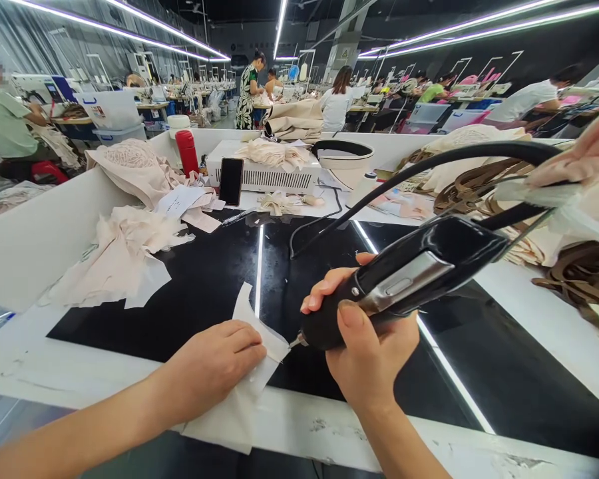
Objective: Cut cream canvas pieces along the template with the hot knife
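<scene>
Nearest, my right hand (367,362) grips a glossy black handheld tool (409,276) with a silver strip, its tip at the edge of a thin cream fabric piece (242,406). My left hand (217,362) pins that, draped over the white table (304,419). A thick black cable (419,171) arches before brown strips (472,183).

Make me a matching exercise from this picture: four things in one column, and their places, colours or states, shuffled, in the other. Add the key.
Things
1. Handheld power tool
2. Flask
3. Smartphone
4. Pale fabric piece

Places, colours, states
A. Dark-screened, in front of the white vented box
B. Partly under the left hand
C. Gripped in the right hand
D. Red

Right pairs: 1-C, 2-D, 3-A, 4-B
</scene>
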Demonstrator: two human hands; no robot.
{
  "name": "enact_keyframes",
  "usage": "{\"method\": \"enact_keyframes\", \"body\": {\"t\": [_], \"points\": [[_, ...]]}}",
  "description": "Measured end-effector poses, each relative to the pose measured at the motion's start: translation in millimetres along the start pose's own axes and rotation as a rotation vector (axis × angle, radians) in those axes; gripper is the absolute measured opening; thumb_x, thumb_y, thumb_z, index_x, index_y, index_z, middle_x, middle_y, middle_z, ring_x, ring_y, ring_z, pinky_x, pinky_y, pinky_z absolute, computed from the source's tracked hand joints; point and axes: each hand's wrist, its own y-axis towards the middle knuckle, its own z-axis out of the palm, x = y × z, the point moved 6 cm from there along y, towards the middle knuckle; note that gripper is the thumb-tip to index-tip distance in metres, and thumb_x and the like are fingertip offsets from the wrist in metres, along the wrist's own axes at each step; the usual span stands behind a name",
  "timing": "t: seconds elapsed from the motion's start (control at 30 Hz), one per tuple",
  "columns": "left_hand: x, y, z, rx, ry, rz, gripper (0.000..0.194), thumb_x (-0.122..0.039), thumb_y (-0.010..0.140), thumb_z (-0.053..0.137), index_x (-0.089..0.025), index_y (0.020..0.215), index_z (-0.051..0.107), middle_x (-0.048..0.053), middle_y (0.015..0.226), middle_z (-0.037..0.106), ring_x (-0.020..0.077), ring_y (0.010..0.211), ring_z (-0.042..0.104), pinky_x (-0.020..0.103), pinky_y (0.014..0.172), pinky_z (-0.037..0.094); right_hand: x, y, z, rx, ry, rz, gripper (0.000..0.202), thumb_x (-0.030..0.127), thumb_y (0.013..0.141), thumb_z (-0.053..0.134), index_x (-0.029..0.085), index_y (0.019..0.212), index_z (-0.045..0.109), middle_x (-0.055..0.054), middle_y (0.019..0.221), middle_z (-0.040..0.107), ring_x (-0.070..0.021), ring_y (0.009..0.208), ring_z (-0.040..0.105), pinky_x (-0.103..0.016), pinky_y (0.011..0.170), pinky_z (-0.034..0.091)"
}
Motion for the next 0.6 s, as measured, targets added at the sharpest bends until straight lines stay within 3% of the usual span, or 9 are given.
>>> {"method": "enact_keyframes", "body": {"t": [0.2, 0.37, 0.6], "points": [[-11, 10, -2.9, -0.078, 0.014, 0.067, 0.022, -0.001, 0.103, 0.048, -0.009, 0.114, 0.065, 0.01, 0.109, 0.071, 0.0202, 0.109, 0.068, 0.034, 0.106, 0.057, 2, -5, 2, 0.017, 0.013, -0.015, 0.04, 0.037, 0.085, 0.084, 0.028, 0.118, 0.062, 0.003, 0.082, 0.07, -0.0145, 0.06, 0.066, -0.029, 0.053, 0.058], [-24, 24, 6.8, -0.109, 0.033, 0.154, 0.025, -0.009, 0.11, 0.043, -0.008, 0.111, 0.069, 0.01, 0.106, 0.073, 0.0187, 0.105, 0.07, 0.03, 0.1, 0.06, 3, -8, 2, 0.022, 0.034, -0.007, 0.04, 0.036, 0.086, 0.085, 0.028, 0.119, 0.063, 0.003, 0.083, 0.071, -0.0139, 0.06, 0.066, -0.028, 0.053, 0.057], [-14, 18, 16.8, -0.056, 0.001, 0.095, 0.024, -0.009, 0.109, 0.044, -0.009, 0.12, 0.065, 0.009, 0.107, 0.073, 0.0215, 0.105, 0.071, 0.033, 0.09, 0.064, 4, -9, 3, 0.033, 0.045, -0.02, 0.04, 0.037, 0.086, 0.085, 0.029, 0.118, 0.062, 0.003, 0.083, 0.071, -0.0137, 0.06, 0.065, -0.027, 0.052, 0.056]]}}
